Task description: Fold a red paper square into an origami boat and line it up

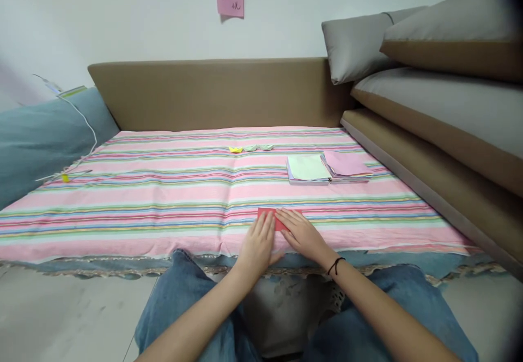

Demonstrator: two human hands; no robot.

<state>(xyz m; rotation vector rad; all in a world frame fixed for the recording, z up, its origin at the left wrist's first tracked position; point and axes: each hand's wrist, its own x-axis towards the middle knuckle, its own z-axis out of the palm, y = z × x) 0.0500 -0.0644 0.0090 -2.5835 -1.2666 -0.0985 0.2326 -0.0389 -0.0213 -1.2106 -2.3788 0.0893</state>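
A red sheet of paper [280, 224] lies flat near the front edge of the striped cloth [134, 201], partly covered by my hands. My left hand [258, 245] rests on its left part, fingers stretched out and thumb apart. Across its right part lies my right hand [302, 232], fingers flat and pointing left; a dark cord circles that wrist. Beyond my hands, to the right, sit two stacks of paper side by side, one topped with a pale green sheet [308, 167], the other with a pink sheet [346, 163].
Farther back stand a small yellow folded paper [236, 149] and two pale green folded papers [258, 148] in a row. Grey and brown cushions [441, 100] are piled at the right. A white cord [87, 125] hangs over the blue bolster [44, 133] at the left.
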